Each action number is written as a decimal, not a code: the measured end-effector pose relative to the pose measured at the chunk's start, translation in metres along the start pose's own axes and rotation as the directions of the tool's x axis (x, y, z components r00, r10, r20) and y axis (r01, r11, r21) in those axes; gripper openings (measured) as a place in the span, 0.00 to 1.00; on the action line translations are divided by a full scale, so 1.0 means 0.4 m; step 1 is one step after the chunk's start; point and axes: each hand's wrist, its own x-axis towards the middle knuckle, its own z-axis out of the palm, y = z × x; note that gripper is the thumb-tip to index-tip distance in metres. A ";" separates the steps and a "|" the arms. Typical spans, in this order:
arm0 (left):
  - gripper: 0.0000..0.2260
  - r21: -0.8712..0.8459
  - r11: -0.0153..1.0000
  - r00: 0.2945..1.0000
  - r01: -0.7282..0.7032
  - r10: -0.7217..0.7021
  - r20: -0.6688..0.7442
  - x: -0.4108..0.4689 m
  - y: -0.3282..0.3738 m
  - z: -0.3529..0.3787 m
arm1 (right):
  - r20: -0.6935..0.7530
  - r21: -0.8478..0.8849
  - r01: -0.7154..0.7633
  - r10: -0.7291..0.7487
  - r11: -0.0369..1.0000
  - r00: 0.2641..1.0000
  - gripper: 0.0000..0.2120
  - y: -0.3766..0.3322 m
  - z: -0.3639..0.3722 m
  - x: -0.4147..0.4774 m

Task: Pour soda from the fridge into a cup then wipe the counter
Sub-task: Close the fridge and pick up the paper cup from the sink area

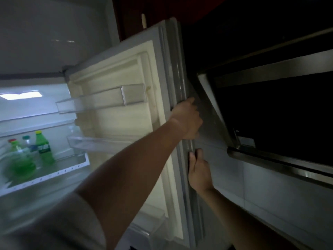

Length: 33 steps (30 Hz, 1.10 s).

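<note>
The fridge door stands wide open, its cream inner side facing me. My left hand reaches across and grips the door's outer edge at mid height. Just below it, my right hand holds the same edge, thumb on the front and fingers hidden behind. Inside the lit fridge at the left, a green soda bottle with a yellow cap stands on a shelf. Beside it are a larger, blurred green bottle with a red cap and a clear bottle with a teal cap. No cup is in view.
Two clear door racks, the upper and the lower, hold nothing. A dark steel range hood juts out close to the right of the door. Grey wall tiles lie below it.
</note>
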 end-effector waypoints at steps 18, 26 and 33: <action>0.26 -0.089 0.996 0.945 0.030 -0.057 -0.321 -0.353 -0.027 0.049 | -0.092 -0.157 -0.052 0.038 0.986 0.995 0.34 -0.281 0.064 -0.262; 0.28 -0.126 0.991 0.937 0.045 -0.086 -0.339 -0.439 -0.038 0.066 | -0.102 -0.102 0.013 -0.023 0.995 0.995 0.25 -0.356 0.082 -0.318; 0.26 -0.156 0.986 0.931 0.061 -0.112 -0.346 -0.491 -0.039 0.057 | 0.026 -0.044 0.056 -0.055 0.997 0.998 0.21 -0.372 0.074 -0.343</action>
